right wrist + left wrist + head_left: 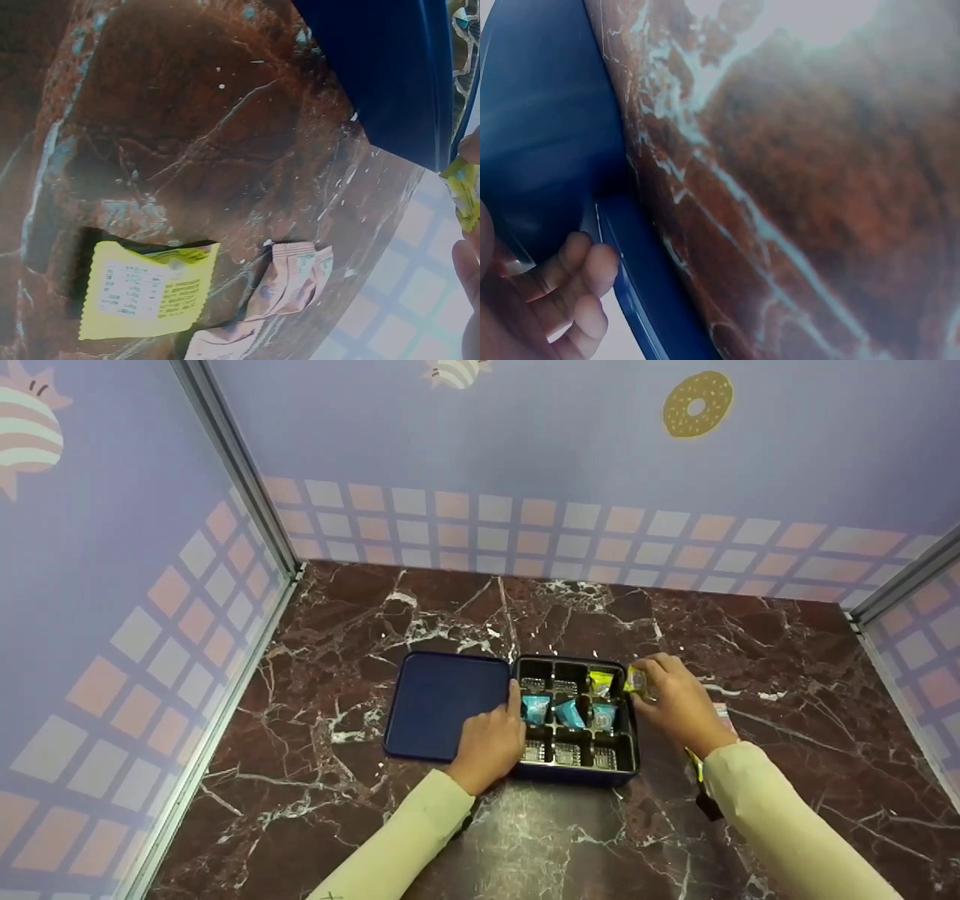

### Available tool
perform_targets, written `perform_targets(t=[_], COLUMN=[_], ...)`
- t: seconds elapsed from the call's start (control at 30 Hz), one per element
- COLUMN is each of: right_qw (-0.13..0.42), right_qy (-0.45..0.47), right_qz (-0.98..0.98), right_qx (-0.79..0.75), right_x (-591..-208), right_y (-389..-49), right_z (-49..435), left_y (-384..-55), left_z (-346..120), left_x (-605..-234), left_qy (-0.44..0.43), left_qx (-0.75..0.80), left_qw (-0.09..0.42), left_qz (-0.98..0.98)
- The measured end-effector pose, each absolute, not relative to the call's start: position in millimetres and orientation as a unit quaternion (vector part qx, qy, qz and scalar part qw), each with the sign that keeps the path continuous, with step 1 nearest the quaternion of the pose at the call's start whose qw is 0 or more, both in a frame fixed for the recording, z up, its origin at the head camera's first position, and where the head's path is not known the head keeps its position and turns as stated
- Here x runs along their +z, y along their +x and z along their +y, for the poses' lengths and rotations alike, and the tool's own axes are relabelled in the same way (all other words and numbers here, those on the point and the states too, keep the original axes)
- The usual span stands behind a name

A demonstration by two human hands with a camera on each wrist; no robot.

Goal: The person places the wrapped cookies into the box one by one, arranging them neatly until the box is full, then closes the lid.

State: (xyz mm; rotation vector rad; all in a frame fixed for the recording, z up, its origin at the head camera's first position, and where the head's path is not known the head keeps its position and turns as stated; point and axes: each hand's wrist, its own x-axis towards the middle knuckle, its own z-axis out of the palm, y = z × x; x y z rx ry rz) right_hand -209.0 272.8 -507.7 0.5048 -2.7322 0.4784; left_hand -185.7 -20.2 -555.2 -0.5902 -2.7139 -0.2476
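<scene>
The blue tin [574,774] is set midway between the table's [315,825] side edges, its left rim touched by the left hand [489,742], index finger straight. Five compartments [568,754] are left bare; four are filled with wrapped sweets [570,714]. Farther, a crinkled yellow packet [636,680] is pinched by the right hand [681,701].

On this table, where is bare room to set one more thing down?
Bare tabletop lies left of the blue lid, towards the left wall, and behind the open tin, towards the back wall. It is crowded right of the tin: the right hand holds a yellow packet there, near loose packets.
</scene>
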Motion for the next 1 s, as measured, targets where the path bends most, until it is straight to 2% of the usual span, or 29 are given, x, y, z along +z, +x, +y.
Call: perform_targets(t=[0.4, 0.77, 1.0], right_qw=[0.132, 0.104, 0.103], right_qy=[0.183, 0.175, 0.176], right_qz=[-0.961, -0.966, -0.967], right_qx=[0.162, 0.159, 0.152], right_x=[-502.2, -495.8, -493.3], right_y=[-213.2, -214.0, -216.8], right_z=[263.0, 254.0, 249.8], left_y=[-185.7, -185.9, -186.1], left_z=[-20.4, -20.0, -20.6], left_x=[-556.9, -555.9, -553.3], left_qy=[-0.205, -0.208, -0.209], left_qx=[-0.094, -0.086, -0.095], left_qw=[0.16, 0.175, 0.15], left_qz=[-0.961, -0.959, -0.962])
